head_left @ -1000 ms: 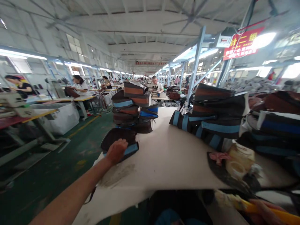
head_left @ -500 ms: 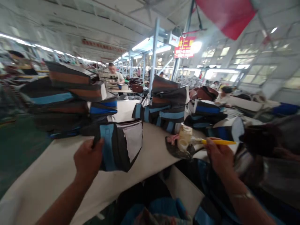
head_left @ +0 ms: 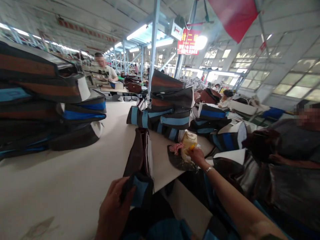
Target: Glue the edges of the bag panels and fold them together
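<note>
My left hand (head_left: pixel 113 208) is closed around the lower end of a dark fabric bag piece (head_left: pixel 140 160) with a blue stripe, holding it upright near the table's front edge. My right hand (head_left: pixel 197 156) reaches out to a cream glue pot (head_left: pixel 188 141) and grips a yellow-handled brush (head_left: pixel 192 147), of which only a small bit shows. The pot sits on a dark scrap (head_left: pixel 178 161) beside a pink rag (head_left: pixel 175 147).
Tall stacks of dark bags with blue and brown stripes stand at the left (head_left: pixel 47 103) and centre (head_left: pixel 167 110) of the beige table (head_left: pixel 57 186). More bags (head_left: pixel 225 133) pile up at the right. A co-worker (head_left: pixel 297 140) sits at the far right; others work behind.
The view swung right. My left hand lifted the bag piece off the table and brought it close. My right hand carried the brush forward to the glue pot.
</note>
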A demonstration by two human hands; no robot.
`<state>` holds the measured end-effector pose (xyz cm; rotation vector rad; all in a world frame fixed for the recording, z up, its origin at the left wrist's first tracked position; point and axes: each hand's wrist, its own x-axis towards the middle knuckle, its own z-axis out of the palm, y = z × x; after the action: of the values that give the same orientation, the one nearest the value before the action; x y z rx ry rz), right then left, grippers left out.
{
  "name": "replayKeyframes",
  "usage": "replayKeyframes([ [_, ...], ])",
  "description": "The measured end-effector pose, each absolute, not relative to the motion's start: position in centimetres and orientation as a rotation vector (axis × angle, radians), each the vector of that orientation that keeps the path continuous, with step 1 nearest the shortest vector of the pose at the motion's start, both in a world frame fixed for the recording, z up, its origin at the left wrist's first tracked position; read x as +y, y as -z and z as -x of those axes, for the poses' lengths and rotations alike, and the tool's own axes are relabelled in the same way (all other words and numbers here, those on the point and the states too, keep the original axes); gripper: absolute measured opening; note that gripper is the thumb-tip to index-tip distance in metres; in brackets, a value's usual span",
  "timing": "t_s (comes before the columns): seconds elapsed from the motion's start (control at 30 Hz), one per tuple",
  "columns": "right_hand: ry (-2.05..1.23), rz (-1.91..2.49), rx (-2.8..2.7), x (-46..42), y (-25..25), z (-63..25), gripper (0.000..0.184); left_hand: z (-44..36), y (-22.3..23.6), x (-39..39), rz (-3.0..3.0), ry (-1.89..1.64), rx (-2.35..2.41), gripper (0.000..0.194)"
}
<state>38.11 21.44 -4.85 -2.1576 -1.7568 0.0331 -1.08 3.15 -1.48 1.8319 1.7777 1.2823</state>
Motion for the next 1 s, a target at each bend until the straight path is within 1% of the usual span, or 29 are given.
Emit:
replayKeyframes([
  [0.13, -0.034, 2.173, -1.747, 22.0, 5.5, -39.3, 0.030, 1.3, 1.9, 2.8, -1.796, -1.257, 1.780, 0.034],
  [0.27, 0.004, 2.104, -1.720, 21.6, 5.1, -39.9, 0.033, 0.3, 0.5, 3.3, -1.810, -1.292, 1.670, 0.028],
  [0.43, -0.052, 1.883, -1.828, 17.9, 5.0, -39.4, 0.026, -1.2, -1.7, 4.1, -1.777, -1.301, 1.611, 0.025],
  [0.53, -0.053, 1.836, -1.797, 16.1, 4.5, -39.6, 0.030, -1.7, -2.2, 4.0, -1.764, -1.287, 1.588, 0.025],
  [0.67, -0.039, 1.901, -1.592, 16.2, 3.4, -39.6, 0.044, -2.5, -2.8, 3.9, -1.796, -1.281, 1.572, 0.026],
  [0.77, -0.089, 1.939, -1.454, 16.7, 2.6, -38.7, 0.052, -3.2, -3.6, 4.0, -1.808, -1.307, 1.548, 0.026],
  [0.9, -0.134, 1.861, -1.408, 15.6, 0.6, -37.4, 0.049, -3.1, -4.9, 4.1, -1.797, -1.318, 1.479, 0.029],
  [1.0, -0.154, 1.725, -1.417, 14.2, -2.7, -36.6, 0.042, -2.8, -5.5, 4.1, -1.796, -1.296, 1.415, 0.036],
])
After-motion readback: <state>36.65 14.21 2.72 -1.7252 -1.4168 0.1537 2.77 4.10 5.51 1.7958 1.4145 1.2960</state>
